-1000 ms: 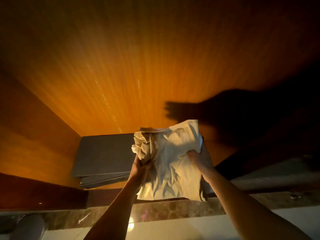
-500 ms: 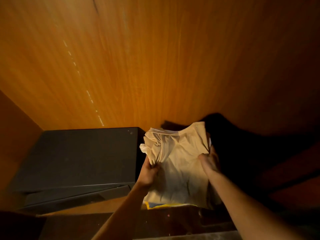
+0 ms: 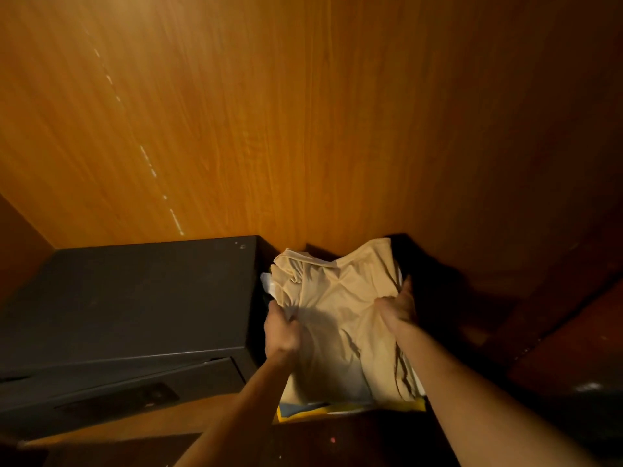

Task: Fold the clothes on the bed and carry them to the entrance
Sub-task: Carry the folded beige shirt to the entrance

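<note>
Left hand (image 3: 282, 332) and right hand (image 3: 397, 310) gripped the folded beige garment (image 3: 340, 308), apparently over others, beside the dark safe (image 3: 128, 308); lowering level would have kept folds intact.

1. A wardrobe or closet nook, it seems, in a hotel room or a home.
2. Wood-grain panels (image 3: 303, 112) wall it in.
3. A dark safe-like box (image 3: 128, 308) sits inside beside folded clothes (image 3: 340, 318).

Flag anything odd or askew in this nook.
The beige garment, gripped by the left hand and right hand, is bunched and creased at its top left, not flat. The dark box has a front panel sitting slightly crooked.
</note>
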Motion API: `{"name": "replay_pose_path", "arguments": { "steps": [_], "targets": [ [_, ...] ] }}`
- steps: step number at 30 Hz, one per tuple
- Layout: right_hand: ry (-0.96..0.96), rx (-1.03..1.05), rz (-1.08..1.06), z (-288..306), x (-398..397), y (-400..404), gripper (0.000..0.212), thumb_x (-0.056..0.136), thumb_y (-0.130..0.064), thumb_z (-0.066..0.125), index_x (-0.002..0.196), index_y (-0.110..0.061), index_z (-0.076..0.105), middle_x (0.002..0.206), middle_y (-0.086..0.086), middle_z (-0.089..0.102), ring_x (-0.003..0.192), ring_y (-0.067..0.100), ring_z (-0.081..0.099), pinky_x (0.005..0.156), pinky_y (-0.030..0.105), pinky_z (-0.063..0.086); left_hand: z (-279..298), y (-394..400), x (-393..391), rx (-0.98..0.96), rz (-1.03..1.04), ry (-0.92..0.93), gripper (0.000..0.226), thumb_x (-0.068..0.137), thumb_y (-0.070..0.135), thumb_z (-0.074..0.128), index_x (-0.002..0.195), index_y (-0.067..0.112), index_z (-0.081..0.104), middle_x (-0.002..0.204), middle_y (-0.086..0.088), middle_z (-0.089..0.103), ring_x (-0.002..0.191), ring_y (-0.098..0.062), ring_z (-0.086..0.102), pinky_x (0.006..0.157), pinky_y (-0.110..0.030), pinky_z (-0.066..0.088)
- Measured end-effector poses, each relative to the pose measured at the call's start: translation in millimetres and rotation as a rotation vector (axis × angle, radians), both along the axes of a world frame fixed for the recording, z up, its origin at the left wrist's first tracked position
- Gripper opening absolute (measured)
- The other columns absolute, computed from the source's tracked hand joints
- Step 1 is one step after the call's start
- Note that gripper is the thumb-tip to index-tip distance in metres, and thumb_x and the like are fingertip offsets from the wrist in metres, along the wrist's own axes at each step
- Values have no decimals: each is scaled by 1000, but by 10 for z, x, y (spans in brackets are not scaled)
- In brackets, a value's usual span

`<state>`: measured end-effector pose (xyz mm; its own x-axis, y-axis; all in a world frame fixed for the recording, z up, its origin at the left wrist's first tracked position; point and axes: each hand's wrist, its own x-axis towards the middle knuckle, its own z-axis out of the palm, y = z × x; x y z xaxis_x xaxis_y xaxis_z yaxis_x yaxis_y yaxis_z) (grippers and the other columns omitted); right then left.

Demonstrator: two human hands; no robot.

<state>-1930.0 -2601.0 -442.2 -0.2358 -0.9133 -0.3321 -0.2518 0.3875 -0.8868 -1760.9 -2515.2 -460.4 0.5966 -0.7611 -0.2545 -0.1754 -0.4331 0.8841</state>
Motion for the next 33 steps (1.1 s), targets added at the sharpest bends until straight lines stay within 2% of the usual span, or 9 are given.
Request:
{"name": "replay_pose_path", "arguments": {
  "steps": [4, 6, 8, 11, 14, 16, 18, 21, 33],
  "targets": [
    [127, -34, 30, 61, -40, 110, 100, 87, -18, 70, 156, -16, -3, 159, 19, 20, 143, 40, 25, 114, 47, 26, 150, 86, -155, 162, -61, -199, 70, 93, 15, 57, 151, 9, 17, 155, -15, 24, 132, -36, 42, 107, -46, 39],
    [493, -215, 6, 104, -54, 195, 98, 83, -45, 71, 156, -14, 13, 156, 19, 26, 139, 40, 27, 109, 51, 26, 253, 151, -298, 198, -87, -411, 99, 89, 26, 65, 153, 6, -8, 161, -16, -8, 145, -38, 17, 116, -43, 26],
    [740, -510, 2, 98, 12, 271, 77, 89, -55, 58, 150, -14, 34, 149, 15, 39, 131, 37, 38, 102, 51, 34, 318, 222, -446, 14, -125, -677, 108, 85, 32, 65, 151, 5, -15, 158, -18, -22, 148, -33, -10, 122, -39, 7],
    [764, -783, 174, 57, 143, 289, 50, 98, -42, 36, 138, -17, 51, 145, 6, 48, 130, 28, 46, 104, 47, 40, 353, 145, -602, -298, -298, -925, 79, 83, 17, 51, 152, 7, 15, 161, -14, 13, 150, -23, 5, 121, -37, 3],
    [959, -732, 423, -52, 180, 177, 49, 92, -28, 40, 139, -19, 52, 151, 3, 43, 141, 27, 36, 113, 50, 33, 323, -133, -579, -263, -515, -1071, 57, 86, 26, 43, 142, 11, 45, 149, -10, 44, 145, -23, 28, 118, -41, 10],
    [1059, -640, 489, -119, 183, 81, 53, 88, -27, 52, 141, -23, 52, 154, 3, 40, 146, 26, 28, 117, 51, 18, 211, -268, -450, -124, -638, -1121, 63, 91, 36, 39, 150, 15, 31, 157, -10, 29, 148, -23, 8, 119, -41, -1],
    [1114, -535, 535, -181, 149, 17, 60, 88, -34, 58, 146, -27, 44, 158, 3, 31, 149, 26, 20, 119, 51, 8, 39, -348, -282, 36, -730, -1093, 75, 93, 51, 34, 155, 22, 2, 163, -8, -8, 144, -25, -24, 118, -42, -17],
    [1171, -461, 590, -370, 27, -97, 66, 98, -49, 36, 156, -33, 8, 164, 1, -4, 150, 26, -9, 118, 49, -8, -121, -377, -79, 168, -747, -1122, 88, 85, 75, 27, 150, 35, -17, 151, -8, -41, 134, -33, -43, 114, -53, -21],
    [1054, -434, 680, -802, -36, -458, 74, 85, -77, 7, 151, -47, -9, 162, -4, -21, 147, 23, -25, 121, 47, -3, -446, -676, 77, 247, -741, -1020, 122, 48, 106, 22, 146, 48, -22, 150, -7, -43, 130, -43, -46, 112, -63, -15]
  ]
}}
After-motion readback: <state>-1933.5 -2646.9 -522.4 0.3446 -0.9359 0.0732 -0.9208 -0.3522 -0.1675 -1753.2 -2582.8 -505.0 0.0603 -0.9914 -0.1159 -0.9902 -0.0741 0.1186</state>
